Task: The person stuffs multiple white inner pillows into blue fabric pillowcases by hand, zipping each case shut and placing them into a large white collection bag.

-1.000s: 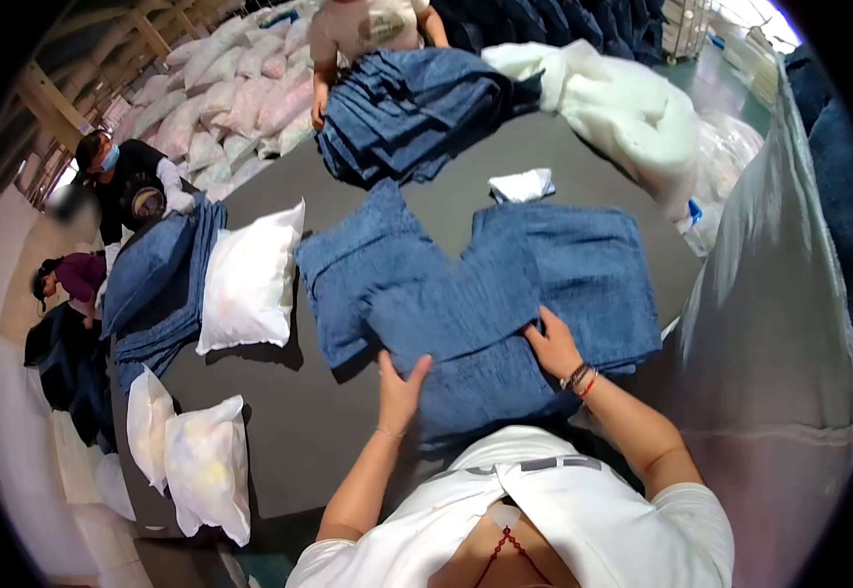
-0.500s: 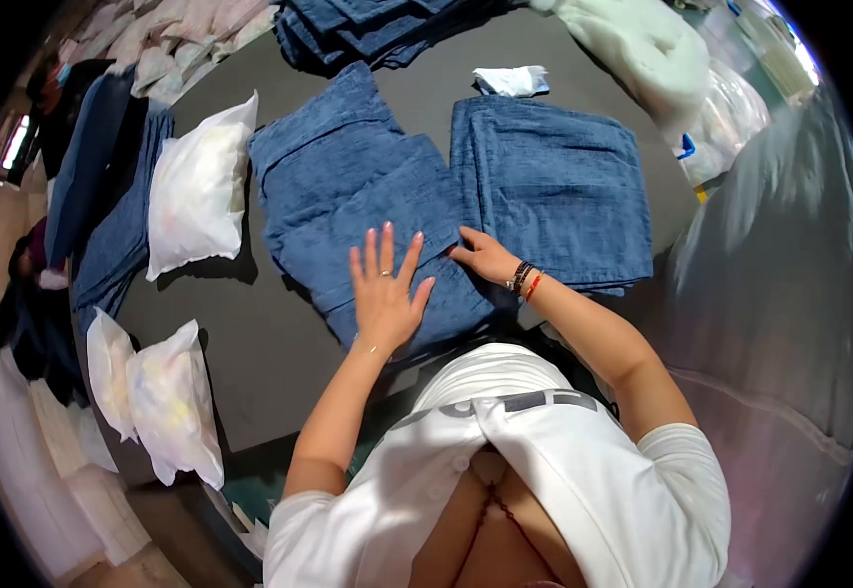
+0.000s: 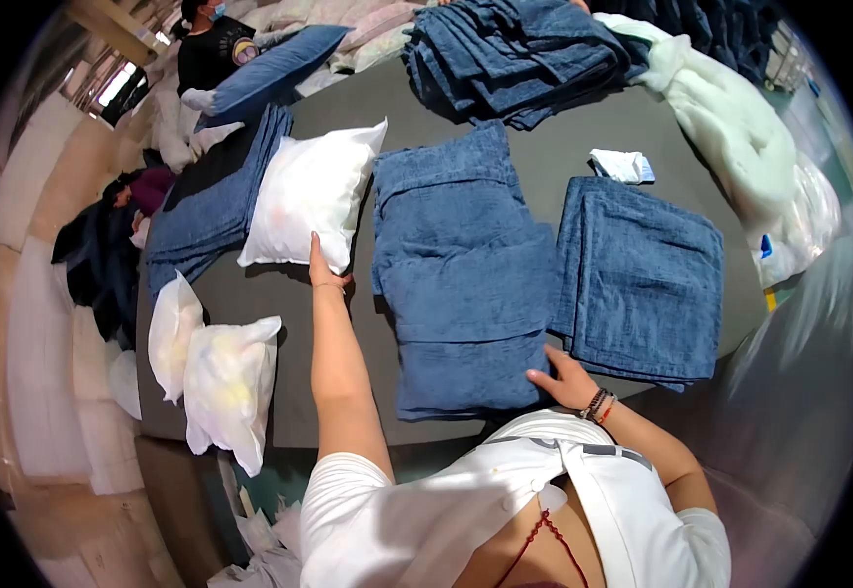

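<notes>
My left hand (image 3: 327, 267) reaches out to a plump white pillow (image 3: 307, 196) and grips its near corner, thumb on top and fingers hidden underneath. A blue woven pillow cover (image 3: 465, 284) lies in front of me with its cloth folded over in layers. At its lower right edge rests my right hand (image 3: 569, 380), thumb and forefinger apart against the cloth. Just right of it is a neat stack of folded blue covers (image 3: 642, 284).
Two small white pillows (image 3: 230, 382) lie at the table's left edge. Behind are more blue covers (image 3: 519, 54), white stuffing (image 3: 725, 118) and a small white packet (image 3: 620, 165). A co-worker (image 3: 213, 49) stands at the far left by a blue pillow (image 3: 274, 73).
My left hand has left the blue cover and moved left to take the white pillow's corner. My right hand has shifted down the cover's right edge, and its fingers have spread. My view has shifted.
</notes>
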A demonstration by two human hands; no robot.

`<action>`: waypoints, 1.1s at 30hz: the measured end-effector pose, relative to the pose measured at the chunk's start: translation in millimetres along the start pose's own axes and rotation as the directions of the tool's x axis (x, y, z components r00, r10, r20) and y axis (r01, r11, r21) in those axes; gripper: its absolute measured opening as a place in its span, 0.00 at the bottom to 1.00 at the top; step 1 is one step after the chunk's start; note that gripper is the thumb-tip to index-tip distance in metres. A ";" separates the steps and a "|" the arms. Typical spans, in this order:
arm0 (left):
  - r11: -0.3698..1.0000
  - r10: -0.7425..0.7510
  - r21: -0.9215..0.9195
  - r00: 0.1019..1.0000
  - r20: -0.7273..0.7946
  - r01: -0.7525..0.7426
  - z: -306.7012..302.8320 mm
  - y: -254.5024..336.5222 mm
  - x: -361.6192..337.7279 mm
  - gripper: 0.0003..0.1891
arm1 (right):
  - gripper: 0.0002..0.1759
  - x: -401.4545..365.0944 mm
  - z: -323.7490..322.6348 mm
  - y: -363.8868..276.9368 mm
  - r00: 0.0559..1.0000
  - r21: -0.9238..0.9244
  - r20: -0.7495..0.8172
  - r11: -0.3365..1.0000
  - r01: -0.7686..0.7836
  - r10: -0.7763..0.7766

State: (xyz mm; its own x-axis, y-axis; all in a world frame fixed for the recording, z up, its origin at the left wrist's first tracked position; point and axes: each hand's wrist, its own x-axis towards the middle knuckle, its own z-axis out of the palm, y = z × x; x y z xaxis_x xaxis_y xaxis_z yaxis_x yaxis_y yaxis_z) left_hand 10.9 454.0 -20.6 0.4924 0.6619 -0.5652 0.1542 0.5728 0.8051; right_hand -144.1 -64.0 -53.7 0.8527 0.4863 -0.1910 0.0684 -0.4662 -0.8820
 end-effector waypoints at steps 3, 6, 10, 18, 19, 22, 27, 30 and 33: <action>0.996 0.074 -0.055 0.994 0.079 -0.069 7.1 -13.2 106.0 0.31 | 0.42 8.3 -14.8 -28.4 0.995 -0.104 0.087 0.993 0.057 -0.049; 0.888 0.459 -0.149 0.855 0.240 -0.435 57.0 59.2 69.8 0.19 | 0.28 22.5 -53.0 -33.7 0.991 0.041 0.020 0.991 -0.130 0.129; 0.519 0.764 -0.222 0.331 0.553 -0.826 93.4 119.7 -112.0 0.10 | 0.25 29.6 -117.8 -37.9 0.984 0.464 -0.145 0.886 -0.023 0.101; 0.253 -0.008 -0.099 -0.104 0.995 -0.963 103.4 -99.3 -369.6 0.16 | 0.50 -19.0 -177.2 -107.0 0.839 0.761 -0.534 0.372 0.532 -0.106; 0.333 -0.209 -0.046 -0.121 0.970 -0.942 111.4 -128.9 -408.4 0.18 | 0.42 -38.0 -183.2 -106.7 0.875 0.786 -0.483 0.449 0.425 0.017; 0.560 -0.512 0.132 -0.216 0.831 -0.818 114.9 -208.6 -459.1 0.18 | 0.32 -67.6 -198.8 -62.3 0.735 0.576 -0.638 0.776 0.257 0.230; 0.516 -0.215 -0.331 -0.493 0.843 -0.790 158.5 -190.8 -448.6 0.16 | 0.37 -135.4 -222.8 59.8 0.413 0.142 -0.848 0.893 -0.427 0.333; -0.117 0.155 -0.413 -0.427 0.891 -0.903 249.7 -201.4 -422.4 0.23 | 0.36 -136.6 -229.7 48.9 0.387 -0.099 -0.920 0.922 -0.375 0.058; -0.208 -0.012 -0.484 -0.492 0.870 -0.850 260.9 -324.2 -357.3 0.25 | 0.29 -92.9 -209.5 34.6 0.545 -0.555 -0.780 0.743 -0.374 -0.308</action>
State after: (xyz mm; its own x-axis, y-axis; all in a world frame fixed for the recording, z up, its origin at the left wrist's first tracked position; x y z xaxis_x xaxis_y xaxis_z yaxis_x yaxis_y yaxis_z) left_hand 8.5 -94.4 -32.7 0.5012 -0.7536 0.4254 -0.8651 -0.4476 0.2263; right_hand -112.4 -280.2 23.8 0.8474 -0.1679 0.5038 0.0191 -0.9384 -0.3450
